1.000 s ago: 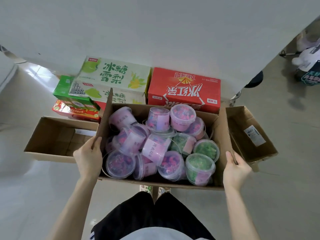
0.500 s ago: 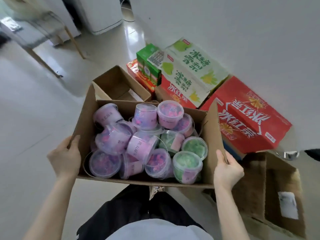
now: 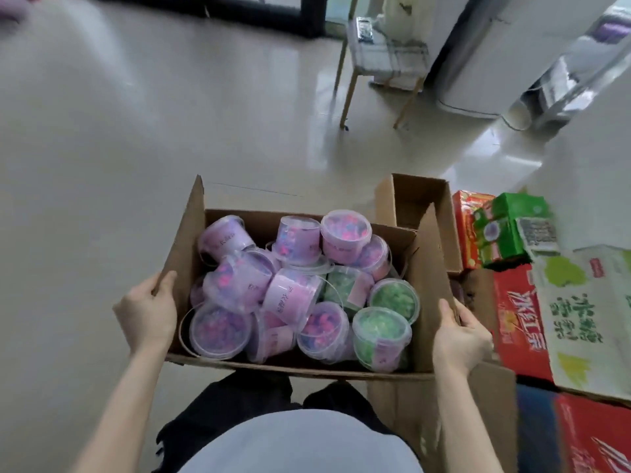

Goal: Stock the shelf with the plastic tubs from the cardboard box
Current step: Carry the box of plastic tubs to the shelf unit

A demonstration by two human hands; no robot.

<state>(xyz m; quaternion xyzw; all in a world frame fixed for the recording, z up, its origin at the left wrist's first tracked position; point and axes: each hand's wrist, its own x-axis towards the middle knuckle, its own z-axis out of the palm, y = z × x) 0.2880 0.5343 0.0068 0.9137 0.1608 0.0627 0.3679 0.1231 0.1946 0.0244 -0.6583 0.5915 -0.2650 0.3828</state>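
1. Head view: open brown cardboard box (image 3: 186,247), long axis running left to right, held above the glossy pale floor (image 3: 102,165).
2. Left hand (image 3: 146,314) and right hand (image 3: 459,336) grip its end walls.
3. Pink and green lidded plastic tubs (image 3: 380,337) lie jumbled inside.

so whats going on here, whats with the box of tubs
A person is carrying an open cardboard box with both hands: the left hand grips its left wall, the right hand its right wall. It is piled with lidded plastic tubs, mostly purple, a few green. None has been taken out yet, and no shelf is in view. Drink cartons sit on the floor to the right.
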